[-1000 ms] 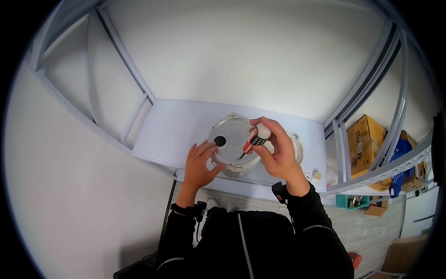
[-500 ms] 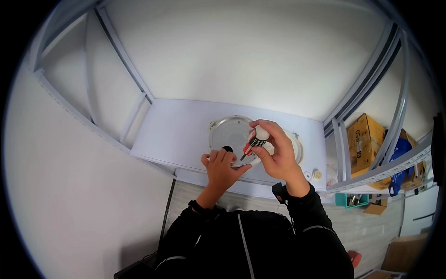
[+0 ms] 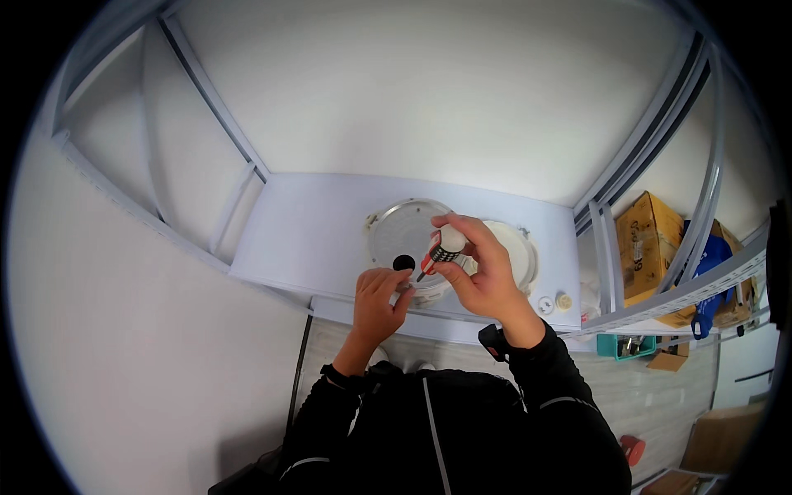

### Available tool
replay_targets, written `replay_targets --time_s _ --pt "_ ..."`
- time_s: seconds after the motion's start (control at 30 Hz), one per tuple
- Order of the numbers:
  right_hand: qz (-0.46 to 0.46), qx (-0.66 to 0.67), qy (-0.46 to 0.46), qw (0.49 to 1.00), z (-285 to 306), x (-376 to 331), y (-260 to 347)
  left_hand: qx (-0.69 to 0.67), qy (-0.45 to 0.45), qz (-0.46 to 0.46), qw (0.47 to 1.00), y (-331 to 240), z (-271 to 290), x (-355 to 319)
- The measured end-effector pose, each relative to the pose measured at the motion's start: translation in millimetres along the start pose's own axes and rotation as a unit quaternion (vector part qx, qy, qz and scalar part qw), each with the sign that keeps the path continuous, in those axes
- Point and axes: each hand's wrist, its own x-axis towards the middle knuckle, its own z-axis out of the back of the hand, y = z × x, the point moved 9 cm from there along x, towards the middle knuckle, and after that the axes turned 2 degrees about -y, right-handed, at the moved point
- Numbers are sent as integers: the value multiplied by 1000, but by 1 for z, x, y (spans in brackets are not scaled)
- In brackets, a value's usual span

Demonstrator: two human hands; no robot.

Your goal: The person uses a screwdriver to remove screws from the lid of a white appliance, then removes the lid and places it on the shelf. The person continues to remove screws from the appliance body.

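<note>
A round pale disc-shaped housing (image 3: 392, 233) with a metal rim lies on the white table. Near its front edge is a round black spot or part (image 3: 403, 262). My right hand (image 3: 488, 276) grips a screwdriver (image 3: 448, 244) by its thick red, white and black handle, its shaft slanting down to the left over the housing's front part. My left hand (image 3: 378, 309) is at the front rim, thumb and fingertips drawn together close to the screwdriver's tip. Anything between those fingertips is too small to make out. A second round white piece (image 3: 516, 252) lies partly behind my right hand.
On the table's right end sit a small white round part (image 3: 545, 304) and a cream-coloured one (image 3: 563, 301). Metal frame posts (image 3: 606, 256) stand at the right. Beyond them are cardboard boxes (image 3: 649, 247), a blue bag (image 3: 711, 280) and a teal bin (image 3: 625, 346).
My left hand has drawn back from the rim and closed its fingertips, uncovering more of the black spot. My right hand and the screwdriver have shifted slightly left.
</note>
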Motion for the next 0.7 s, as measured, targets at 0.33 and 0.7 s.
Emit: replay_targets --time_s 0.33,0.7 --pt "-10 -21 40 999 -20 -2 -9 -31 20 0 999 4 1 3" --pt "1 -68 41 997 -25 -1 -4 -37 9 9 999 2 5 2"
